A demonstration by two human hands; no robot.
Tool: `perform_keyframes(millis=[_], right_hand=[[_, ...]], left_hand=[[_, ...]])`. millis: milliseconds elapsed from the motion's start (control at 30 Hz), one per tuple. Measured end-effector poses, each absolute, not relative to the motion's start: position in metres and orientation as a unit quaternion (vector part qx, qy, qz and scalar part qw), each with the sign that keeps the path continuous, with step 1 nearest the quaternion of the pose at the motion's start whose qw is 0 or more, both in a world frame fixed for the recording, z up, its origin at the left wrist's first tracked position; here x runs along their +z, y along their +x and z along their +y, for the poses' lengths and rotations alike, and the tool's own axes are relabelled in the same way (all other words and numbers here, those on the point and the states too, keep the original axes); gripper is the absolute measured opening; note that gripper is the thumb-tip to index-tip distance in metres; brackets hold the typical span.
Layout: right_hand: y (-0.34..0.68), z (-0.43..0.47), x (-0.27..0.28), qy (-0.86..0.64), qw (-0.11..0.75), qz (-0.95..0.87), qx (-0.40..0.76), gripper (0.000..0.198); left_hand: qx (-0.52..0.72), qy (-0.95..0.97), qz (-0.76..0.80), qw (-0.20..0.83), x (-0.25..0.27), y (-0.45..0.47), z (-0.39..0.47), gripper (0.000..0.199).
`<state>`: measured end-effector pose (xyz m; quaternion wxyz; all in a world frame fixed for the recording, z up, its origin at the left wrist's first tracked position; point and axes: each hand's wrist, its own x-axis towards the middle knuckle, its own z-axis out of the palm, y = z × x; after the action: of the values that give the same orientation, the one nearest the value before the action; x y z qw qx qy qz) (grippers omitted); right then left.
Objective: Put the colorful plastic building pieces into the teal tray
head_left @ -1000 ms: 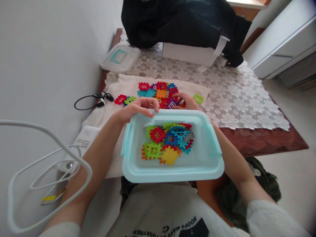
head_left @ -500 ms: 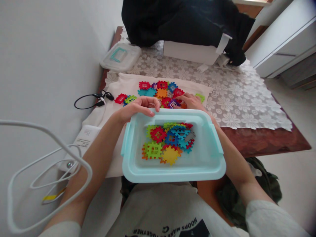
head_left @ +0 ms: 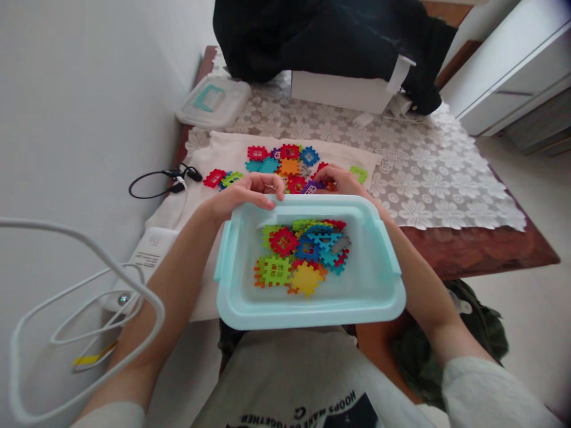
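Drawn slightly left since the earlier frame, the right hand [head_left: 338,178] covers more of a red piece [head_left: 320,167] and leaves more of the green piece [head_left: 358,173] on its outer side bare. Its fingers curl downward among the pile of pieces [head_left: 289,166] on the white cloth [head_left: 352,153] over the tabletop [head_left: 468,252]; the fingertips are partly hidden, so I cannot tell whether that grip pinches anything. A purple piece [head_left: 310,188] with a white window lies just left of those fingertips, roughly square with no clear long axis, and the right hand is nearer to it than the left hand [head_left: 252,193]. That left hand sits at the far-left rim of the pale blue tub [head_left: 375,318], thumb at the edge and fingers loosely bent; how firmly it holds is unclear. The tub lies nearer the body than the pile, long axis running left to right, loose pieces inside.
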<state>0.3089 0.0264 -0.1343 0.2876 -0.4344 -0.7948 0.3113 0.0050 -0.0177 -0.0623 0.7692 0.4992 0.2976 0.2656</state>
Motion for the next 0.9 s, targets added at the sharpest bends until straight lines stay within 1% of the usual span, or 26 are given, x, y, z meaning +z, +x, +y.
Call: perform_keyframes(millis=[200,267,500,633,900], right_hand=[[0.304,0.024,-0.128,-0.434,0.336,-0.765,0.337,0.019],[0.304,0.024,-0.129,-0.445,0.348,-0.751,0.342,0.019],[0.307,0.026,-0.134,-0.463,0.418,-0.673,0.399,0.033],[0.307,0.028,-0.130,-0.448,0.454,-0.635,0.437,0.041],[0.304,0.019,-0.117,-0.385,0.474,-0.586,0.533,0.056]], left_hand=[[0.264,0.499,0.302,0.768,-0.063,0.005,-0.017,0.026],[0.262,0.501,0.303,0.767,-0.063,0.005,-0.017,0.025],[0.263,0.502,0.310,0.764,-0.061,0.005,-0.018,0.028],[0.266,0.506,0.313,0.759,-0.061,0.005,-0.018,0.030],[0.271,0.507,0.300,0.762,-0.060,0.005,-0.018,0.027]])
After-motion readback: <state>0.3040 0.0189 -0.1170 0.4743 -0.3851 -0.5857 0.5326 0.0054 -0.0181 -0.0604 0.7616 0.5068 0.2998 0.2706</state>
